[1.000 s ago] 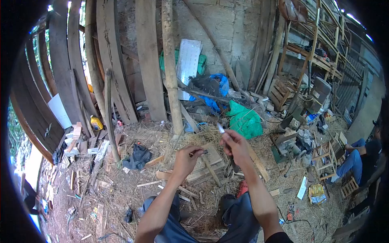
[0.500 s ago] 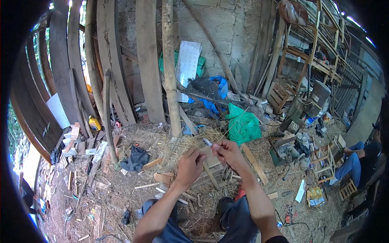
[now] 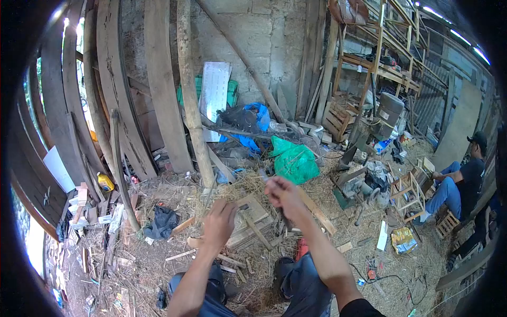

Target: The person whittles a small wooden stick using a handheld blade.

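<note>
My left hand (image 3: pixel 219 224) is closed in a pinch above the straw-covered ground. Whatever its fingertips hold, if anything, is too small to make out. To its right and slightly higher, my right hand (image 3: pixel 285 196) is closed around a slim object whose pale, narrow tip (image 3: pixel 262 173) sticks out past the fingers; its kind cannot be told. The two hands are apart. Below and between them lies a low wooden block (image 3: pixel 256 211) with a narrow wood strip (image 3: pixel 257 231) across it.
A green plastic bag (image 3: pixel 296 161) lies ahead, with a long board (image 3: pixel 317 211) nearer me. To the left are a black plastic bag (image 3: pixel 161 223) and a yellow bottle (image 3: pixel 105 182). A seated person (image 3: pixel 467 177) is at right beside a small wooden frame (image 3: pixel 407 195).
My hands have moved apart, the left one going lower and left. The view has turned to the right, bringing more of the seated person into sight.
</note>
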`<state>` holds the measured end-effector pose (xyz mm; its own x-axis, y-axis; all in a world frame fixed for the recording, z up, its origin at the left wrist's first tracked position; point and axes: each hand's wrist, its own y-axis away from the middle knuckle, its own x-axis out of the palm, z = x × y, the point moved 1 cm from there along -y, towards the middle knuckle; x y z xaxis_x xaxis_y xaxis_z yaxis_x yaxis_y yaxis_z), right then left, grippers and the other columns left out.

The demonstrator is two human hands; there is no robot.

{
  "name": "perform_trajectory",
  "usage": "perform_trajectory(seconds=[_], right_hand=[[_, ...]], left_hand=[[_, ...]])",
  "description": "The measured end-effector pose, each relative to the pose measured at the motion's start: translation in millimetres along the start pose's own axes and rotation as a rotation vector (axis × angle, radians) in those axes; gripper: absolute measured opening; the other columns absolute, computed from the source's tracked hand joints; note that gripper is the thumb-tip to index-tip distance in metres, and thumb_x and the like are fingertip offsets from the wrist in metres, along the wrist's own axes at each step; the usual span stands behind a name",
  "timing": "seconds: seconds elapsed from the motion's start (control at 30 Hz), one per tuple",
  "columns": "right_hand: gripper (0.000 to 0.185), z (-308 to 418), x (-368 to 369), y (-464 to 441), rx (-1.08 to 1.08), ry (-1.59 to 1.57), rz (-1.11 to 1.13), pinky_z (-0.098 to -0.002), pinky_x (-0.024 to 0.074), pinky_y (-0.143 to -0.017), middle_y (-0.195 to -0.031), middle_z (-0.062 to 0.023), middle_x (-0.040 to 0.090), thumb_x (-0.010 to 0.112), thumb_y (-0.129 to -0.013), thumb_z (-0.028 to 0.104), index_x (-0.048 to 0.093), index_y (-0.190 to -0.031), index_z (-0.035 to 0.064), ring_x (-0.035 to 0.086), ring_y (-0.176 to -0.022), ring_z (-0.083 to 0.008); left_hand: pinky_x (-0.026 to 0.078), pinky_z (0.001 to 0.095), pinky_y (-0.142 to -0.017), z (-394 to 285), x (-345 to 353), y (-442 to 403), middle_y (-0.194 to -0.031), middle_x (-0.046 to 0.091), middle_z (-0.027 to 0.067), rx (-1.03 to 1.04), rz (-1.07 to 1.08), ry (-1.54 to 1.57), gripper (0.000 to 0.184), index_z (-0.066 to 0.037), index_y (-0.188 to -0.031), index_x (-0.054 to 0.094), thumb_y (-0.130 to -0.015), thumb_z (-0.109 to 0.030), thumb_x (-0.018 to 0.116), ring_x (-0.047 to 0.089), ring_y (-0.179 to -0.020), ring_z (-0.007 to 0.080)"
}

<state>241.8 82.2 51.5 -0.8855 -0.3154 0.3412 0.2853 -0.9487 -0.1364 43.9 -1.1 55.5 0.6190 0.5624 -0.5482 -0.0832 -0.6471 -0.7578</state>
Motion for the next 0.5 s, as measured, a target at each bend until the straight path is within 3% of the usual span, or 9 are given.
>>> perform_trajectory(seconds=[0.13, 0.23, 0.5], right_hand=[[0.013, -21.0, 45.3, 18.2, 0.052, 0.012, 0.143, -0.0189, 0.0297, -0.041, -0.072, -0.0019, 0.059, 0.056, -0.09, 0.013, 0.057, -0.096, 0.0018, 0.04, -0.047, -0.0047], [0.013, -18.8, 37.1, 11.5, 0.108, -0.003, 0.174, -0.0186, 0.0307, -0.042, -0.072, -0.0022, 0.059, 0.055, -0.091, 0.013, 0.057, -0.096, 0.0013, 0.04, -0.047, -0.0044], [0.016, -15.3, 27.2, 0.5, 0.157, 0.025, 0.115, -0.0183, 0.0303, -0.042, -0.072, -0.0036, 0.06, 0.058, -0.09, 0.014, 0.058, -0.096, -0.0008, 0.039, -0.048, -0.0036]], left_hand=[[0.046, 0.0386, -0.059, -6.4, 5.6, -3.7, -0.074, 0.052, 0.0112, -0.071, -0.062, 0.05, 0.007, -0.003, -0.083, 0.06, -0.077, -0.004, 0.063, 0.056, -0.068, 0.0306], [0.045, 0.0384, -0.057, -5.4, 2.4, -0.9, -0.073, 0.052, 0.0117, -0.09, -0.04, 0.072, 0.006, -0.002, -0.082, 0.061, -0.077, -0.004, 0.063, 0.055, -0.067, 0.0305], [0.043, 0.0374, -0.055, -5.3, 9.1, -2.3, -0.071, 0.052, 0.0118, -0.036, -0.026, 0.021, 0.007, -0.002, -0.08, 0.061, -0.075, -0.001, 0.066, 0.055, -0.064, 0.0306]])
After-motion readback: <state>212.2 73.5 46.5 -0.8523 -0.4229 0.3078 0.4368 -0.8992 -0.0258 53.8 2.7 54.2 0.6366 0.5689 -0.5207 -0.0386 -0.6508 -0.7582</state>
